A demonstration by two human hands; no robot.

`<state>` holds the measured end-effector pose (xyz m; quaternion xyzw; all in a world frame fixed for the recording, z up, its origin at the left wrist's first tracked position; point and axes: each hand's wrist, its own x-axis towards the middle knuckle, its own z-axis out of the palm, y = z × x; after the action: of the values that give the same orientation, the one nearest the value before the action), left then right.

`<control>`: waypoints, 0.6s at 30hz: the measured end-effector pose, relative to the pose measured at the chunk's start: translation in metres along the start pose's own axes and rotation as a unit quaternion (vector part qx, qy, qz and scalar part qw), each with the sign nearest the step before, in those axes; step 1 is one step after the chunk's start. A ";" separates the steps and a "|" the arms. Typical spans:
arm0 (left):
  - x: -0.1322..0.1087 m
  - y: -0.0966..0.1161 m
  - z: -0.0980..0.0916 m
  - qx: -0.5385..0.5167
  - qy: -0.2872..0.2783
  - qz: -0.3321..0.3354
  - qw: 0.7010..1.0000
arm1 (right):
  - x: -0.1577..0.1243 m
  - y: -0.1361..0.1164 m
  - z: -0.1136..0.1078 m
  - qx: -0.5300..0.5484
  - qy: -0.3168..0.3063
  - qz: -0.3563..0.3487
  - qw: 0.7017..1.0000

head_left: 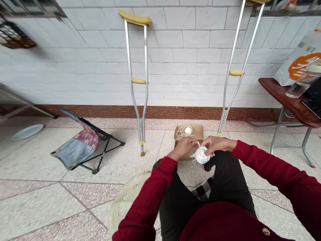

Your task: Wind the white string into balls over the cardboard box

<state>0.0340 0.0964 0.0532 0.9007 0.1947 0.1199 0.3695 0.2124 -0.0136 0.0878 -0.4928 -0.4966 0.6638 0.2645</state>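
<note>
A ball of white string (201,155) is gripped in my right hand (212,145), above my knees. My left hand (185,147) is just to its left, with fingers pinched on a short white strand (198,144) that runs toward the ball. Behind and below my hands, an open cardboard box (199,132) stands on the floor. Inside it lie a small white ball (188,130) and loops of pale cord (179,133). My hands hide part of the box's near side.
Two crutches (141,120) (235,73) lean on the tiled wall. A folding chair (80,144) stands left, and a pale plastic stool (125,204) is beside my left leg. At right, a brown table (278,92) bears a bag (293,60) and a clear bottle (299,87).
</note>
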 end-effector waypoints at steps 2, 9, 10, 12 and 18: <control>0.013 0.005 -0.015 0.106 0.029 0.019 0.994 | 0.000 0.002 -0.001 -0.044 0.030 -0.006 0.999; 0.018 0.043 -0.037 0.272 0.075 0.045 0.958 | 0.017 0.005 -0.018 -0.068 0.171 -0.031 0.983; 0.014 0.047 -0.036 0.288 0.071 0.048 0.954 | 0.020 0.007 -0.021 -0.087 0.189 -0.036 0.977; 0.007 0.053 -0.029 0.307 0.065 0.057 0.948 | 0.026 0.013 -0.025 -0.139 0.238 -0.035 0.961; -0.017 0.051 0.015 0.261 0.061 0.054 0.962 | 0.032 0.018 -0.034 -0.187 0.329 -0.040 0.925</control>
<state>0.0373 0.0463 0.0773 0.9661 0.1920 0.1394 0.1021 0.2339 0.0205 0.0576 -0.7038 -0.5158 0.3482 0.3426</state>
